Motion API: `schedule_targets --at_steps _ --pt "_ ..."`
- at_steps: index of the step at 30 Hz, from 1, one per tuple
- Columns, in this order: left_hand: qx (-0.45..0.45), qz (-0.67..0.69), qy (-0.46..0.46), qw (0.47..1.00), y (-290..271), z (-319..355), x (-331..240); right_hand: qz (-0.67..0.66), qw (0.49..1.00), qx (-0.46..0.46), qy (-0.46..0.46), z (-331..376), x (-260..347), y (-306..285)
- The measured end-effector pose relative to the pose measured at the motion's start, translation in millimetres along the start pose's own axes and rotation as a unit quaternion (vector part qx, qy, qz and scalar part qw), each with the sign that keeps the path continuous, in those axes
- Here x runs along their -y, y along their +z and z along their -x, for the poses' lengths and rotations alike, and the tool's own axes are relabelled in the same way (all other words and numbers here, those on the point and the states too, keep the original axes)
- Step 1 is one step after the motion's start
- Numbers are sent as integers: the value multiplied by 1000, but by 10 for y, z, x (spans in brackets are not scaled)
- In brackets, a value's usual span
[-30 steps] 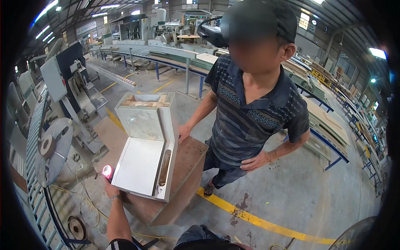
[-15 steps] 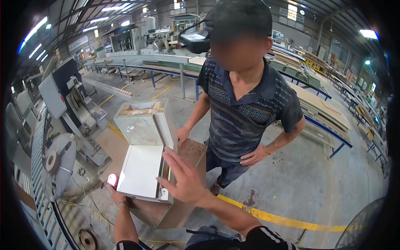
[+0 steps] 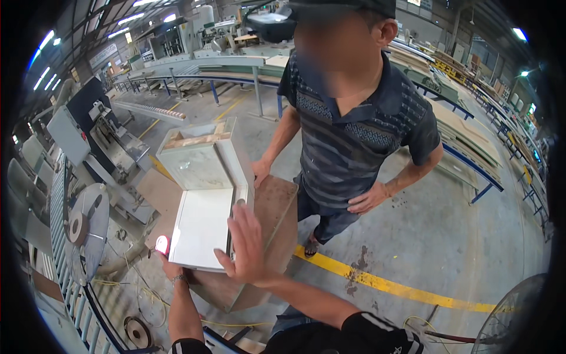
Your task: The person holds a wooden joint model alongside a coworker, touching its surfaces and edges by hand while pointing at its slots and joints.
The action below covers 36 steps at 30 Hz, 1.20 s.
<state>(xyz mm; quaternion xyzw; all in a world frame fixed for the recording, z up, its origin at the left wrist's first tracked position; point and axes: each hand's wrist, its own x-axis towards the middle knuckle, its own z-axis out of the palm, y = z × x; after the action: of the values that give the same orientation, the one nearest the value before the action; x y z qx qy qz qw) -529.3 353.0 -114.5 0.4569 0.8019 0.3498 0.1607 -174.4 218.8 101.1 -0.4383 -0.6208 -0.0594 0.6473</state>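
Two bare hands flank a white L-shaped piece [image 3: 203, 230], which lies between them and reaches away beyond the fingertips, where its upright section [image 3: 203, 167] rises. It rests on a brown box [image 3: 275, 215] that spreads out below and to the right of the right hand. Raw wood blocks [image 3: 199, 140] show in the upright's top end, so I judge the piece stiff and moderately heavy, better lifted with both hands than one. Its smooth white face would likely slide under dry palms, and its corners look easy to chip; the firmest hold is probably under the long side edges, near the inner corner.

The left hand [image 3: 171, 268] is at the near-left corner, fingers apparently curled round a small round device [image 3: 162, 243] lit pinkish red; whether it also grips the piece, I cannot tell. The right hand [image 3: 244, 251] is spread, thumb apart from the raised fingers, over the right edge; contact or hovering is unclear. Beyond its fingertips, a co-worker's hand [image 3: 261, 172] is close beside the upright, its grip hidden.
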Motion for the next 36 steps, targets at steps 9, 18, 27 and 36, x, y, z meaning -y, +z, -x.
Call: schedule_targets --at_steps 9,18,27,36 --pt "-1 15 5 1000 77 29 -35 29 982 163 88 456 -372 -110" --pt "-12 -33 -14 999 60 5 18 228 858 287 360 2321 -945 -1993" --pt "-22 -27 -22 999 108 2 129 249 528 652 484 2659 151 -3562" --pt "-19 -38 -25 999 113 -4 11 12 754 509 415 3096 400 -4043"
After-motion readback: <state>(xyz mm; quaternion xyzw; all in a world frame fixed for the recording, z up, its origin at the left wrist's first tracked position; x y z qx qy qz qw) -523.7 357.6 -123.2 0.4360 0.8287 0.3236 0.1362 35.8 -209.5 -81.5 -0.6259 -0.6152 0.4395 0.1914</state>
